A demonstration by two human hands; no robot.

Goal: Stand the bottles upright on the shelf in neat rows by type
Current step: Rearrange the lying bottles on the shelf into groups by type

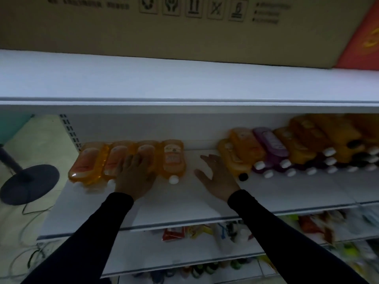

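left hand [134,177] lies flat with straight fingers on the orange bottles [114,160] standing on the shelf [184,203], right hand [217,175] spread wide, holding nothing.

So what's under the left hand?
The left hand lies flat on orange bottles lined up on the shelf. Their lower parts and one cap are covered.

We are in a shop, at a white tiered display shelf [184,203]. Along it lie many identical orange bottles [174,158]; on the tiers below it sit packaged goods [174,233], and above it rests a printed shipping carton [164,27].
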